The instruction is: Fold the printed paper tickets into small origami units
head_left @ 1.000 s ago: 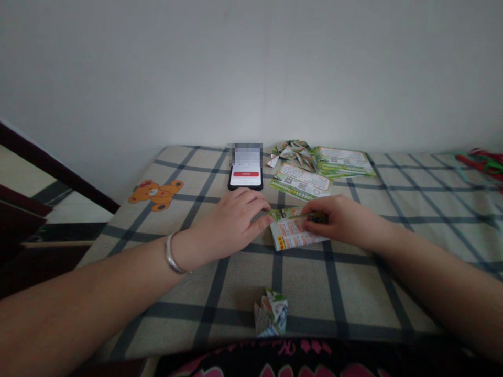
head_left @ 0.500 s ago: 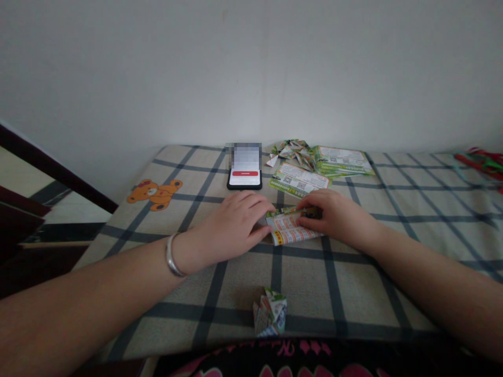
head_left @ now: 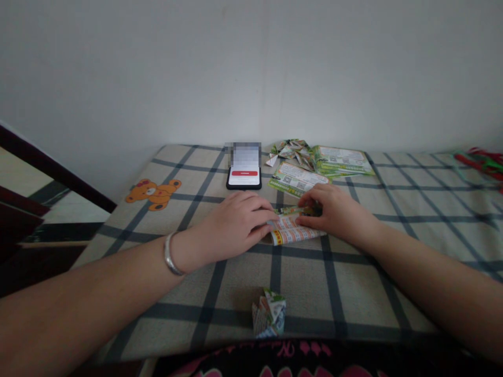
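A printed paper leaflet (head_left: 293,230), partly folded lengthwise, lies on the checked tablecloth between both hands. My left hand (head_left: 245,222), with a silver bangle at the wrist, has its fingers closed on the leaflet's left end. At the other end, my right hand (head_left: 332,214) pinches the paper between thumb and fingers along the upper fold. Closer to my body stands a folded paper piece (head_left: 269,313) with pointed tips, made from similar print.
A phone (head_left: 244,175) with a lit screen lies toward the wall. Beside it are a pile of folded paper pieces (head_left: 293,151), a flat leaflet (head_left: 296,178) and a leaflet stack (head_left: 343,159). A red and green item (head_left: 481,159) lies far right on the tablecloth (head_left: 204,324).
My left fingers have moved slightly right, further over the leaflet's left end. My right hand has shifted a little, its fingers still on the paper. The other papers and the phone stay put.
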Available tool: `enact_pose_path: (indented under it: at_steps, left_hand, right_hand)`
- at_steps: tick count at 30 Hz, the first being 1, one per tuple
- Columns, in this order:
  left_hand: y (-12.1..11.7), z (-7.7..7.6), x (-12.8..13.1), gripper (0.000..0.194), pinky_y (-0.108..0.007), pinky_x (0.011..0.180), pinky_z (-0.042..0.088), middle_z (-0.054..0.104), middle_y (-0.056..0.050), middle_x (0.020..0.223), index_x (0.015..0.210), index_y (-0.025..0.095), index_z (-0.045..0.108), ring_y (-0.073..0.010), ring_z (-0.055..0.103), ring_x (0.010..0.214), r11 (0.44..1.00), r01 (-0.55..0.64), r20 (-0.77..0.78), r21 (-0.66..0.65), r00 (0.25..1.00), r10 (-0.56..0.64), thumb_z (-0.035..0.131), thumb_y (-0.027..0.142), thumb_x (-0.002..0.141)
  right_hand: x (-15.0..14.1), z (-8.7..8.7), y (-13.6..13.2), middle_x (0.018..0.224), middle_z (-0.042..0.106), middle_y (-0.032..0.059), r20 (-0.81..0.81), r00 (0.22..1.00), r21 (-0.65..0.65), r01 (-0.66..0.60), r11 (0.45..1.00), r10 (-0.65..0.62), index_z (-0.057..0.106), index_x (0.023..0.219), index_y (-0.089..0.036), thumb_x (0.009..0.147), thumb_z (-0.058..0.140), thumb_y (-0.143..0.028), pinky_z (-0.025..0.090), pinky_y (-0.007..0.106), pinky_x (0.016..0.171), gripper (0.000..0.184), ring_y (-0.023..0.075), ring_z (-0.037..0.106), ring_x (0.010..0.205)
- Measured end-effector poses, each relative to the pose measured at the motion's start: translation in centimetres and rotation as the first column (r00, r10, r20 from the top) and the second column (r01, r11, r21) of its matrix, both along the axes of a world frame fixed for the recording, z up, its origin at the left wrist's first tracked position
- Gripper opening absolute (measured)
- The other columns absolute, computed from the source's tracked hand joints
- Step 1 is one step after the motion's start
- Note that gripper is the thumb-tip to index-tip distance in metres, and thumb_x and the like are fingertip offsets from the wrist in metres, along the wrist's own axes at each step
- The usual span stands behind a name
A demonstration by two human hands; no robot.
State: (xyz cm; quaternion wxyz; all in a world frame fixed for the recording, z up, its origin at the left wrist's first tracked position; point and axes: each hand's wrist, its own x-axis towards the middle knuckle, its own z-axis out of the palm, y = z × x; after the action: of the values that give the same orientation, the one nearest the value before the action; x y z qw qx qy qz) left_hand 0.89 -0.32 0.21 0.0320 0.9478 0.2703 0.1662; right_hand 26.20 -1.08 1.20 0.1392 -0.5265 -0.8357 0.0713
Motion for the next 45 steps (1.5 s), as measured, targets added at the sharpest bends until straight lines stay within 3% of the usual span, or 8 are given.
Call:
enact_pose_path:
  at_steps: [23,28,32,36,41,45]
  left_hand:
    - [-0.1,-0.2,0.0,0.026,-0.044,0.097,0.045,0.063,-0.006,0.118,0.111,0.023,0.067,-0.0222,0.054,0.111,0.999,0.004,0.063,-0.046,0.998,-0.001,0.046,0.030,0.098]
    - [0.1,0.1,0.1,0.018,-0.038,0.092,0.047,0.067,-0.004,0.104,0.101,0.020,0.066,-0.0187,0.058,0.102,0.993,0.030,0.123,-0.114,0.992,-0.016,0.049,0.024,0.095]
    - [-0.1,0.3,0.2,0.008,-0.035,0.087,0.048,0.066,-0.003,0.095,0.095,0.018,0.062,-0.0174,0.060,0.094,0.985,-0.030,0.174,-0.171,0.983,0.060,0.058,0.021,0.089]
    - [-0.3,0.3,0.3,0.013,-0.031,0.077,0.049,0.065,-0.001,0.092,0.096,0.018,0.059,-0.0148,0.061,0.084,0.963,-0.074,0.212,-0.261,0.968,0.132,0.061,0.019,0.084]
    - [-0.4,0.1,0.3,0.026,-0.029,0.074,0.050,0.067,-0.001,0.097,0.109,0.020,0.057,-0.0145,0.063,0.086,0.917,-0.081,0.264,-0.390,0.944,0.196,0.063,0.021,0.084]
    - [-0.3,0.2,0.3,0.020,-0.026,0.068,0.049,0.067,0.001,0.089,0.104,0.021,0.060,-0.0129,0.062,0.077,0.905,-0.116,0.277,-0.410,0.929,0.245,0.061,0.020,0.084]
  right_hand:
    - [-0.1,-0.3,0.3,0.083,0.063,0.0046,0.012,0.997,0.071,-0.079,0.994,0.079,0.060,0.079,-0.020,0.083,0.066,-0.034,0.040,0.033,0.074,0.016,0.0209,0.056,0.082]
    - [-0.6,-0.2,-0.5,0.078,0.063,0.0027,-0.099,0.994,0.034,-0.049,0.998,0.053,0.059,0.081,-0.020,0.084,0.064,-0.030,0.040,0.029,0.066,0.012,0.0171,0.055,0.074]
    - [-0.8,-0.5,-0.9,0.080,0.064,0.0017,-0.253,0.967,-0.048,-0.029,0.998,0.016,0.059,0.089,-0.019,0.082,0.065,-0.029,0.042,0.027,0.062,0.013,0.0148,0.057,0.070]
    - [-1.1,-0.8,-1.0,0.084,0.065,0.0021,-0.314,0.949,-0.035,-0.041,0.999,0.028,0.064,0.098,-0.020,0.081,0.066,-0.027,0.043,0.027,0.063,0.018,0.0146,0.057,0.071]
    - [-1.3,-0.7,-1.1,0.081,0.064,0.0013,-0.414,0.909,-0.015,-0.063,0.998,0.051,0.066,0.090,-0.020,0.080,0.065,-0.024,0.042,0.026,0.061,0.011,0.0138,0.056,0.070]
    - [-1.3,-0.7,-1.1,0.081,0.064,0.0008,-0.445,0.894,-0.025,-0.070,0.997,0.051,0.065,0.091,-0.019,0.080,0.067,-0.026,0.042,0.025,0.060,0.013,0.0131,0.056,0.069]
